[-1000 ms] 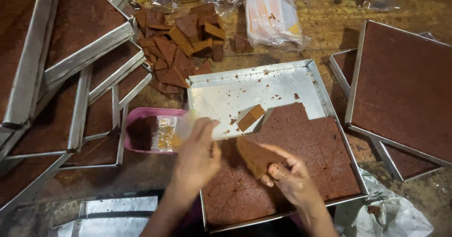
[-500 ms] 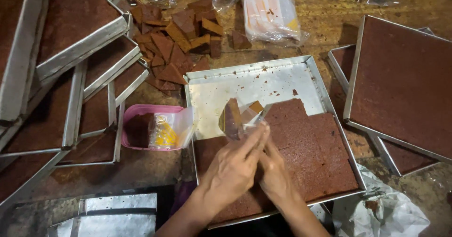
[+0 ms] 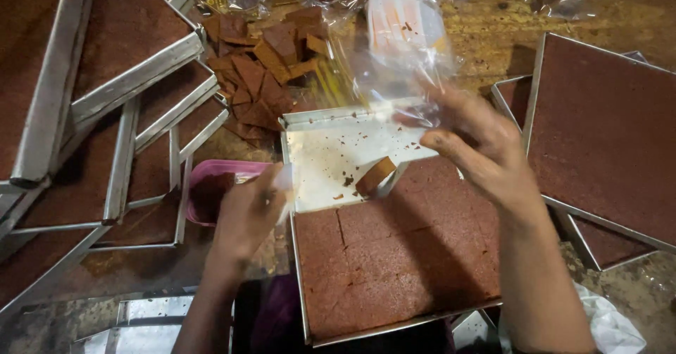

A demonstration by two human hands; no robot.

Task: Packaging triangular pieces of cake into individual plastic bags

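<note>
Two bare hands are seen over the square metal tray [image 3: 320, 139] of scored brown cake [image 3: 394, 252]; a clear plastic bag [image 3: 394, 58] is pinched by the right hand [image 3: 479, 146] above the tray's far edge; the left hand [image 3: 246, 213], blurred at the near-left edge, has its fingers curled, what they grip being unclear; the pink tub [image 3: 211, 178] is partly hidden.

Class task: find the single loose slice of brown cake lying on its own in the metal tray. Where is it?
In the head view, the loose slice lies near the centre, on the bare floor of the metal tray, just above the uncut cake slab.
</note>
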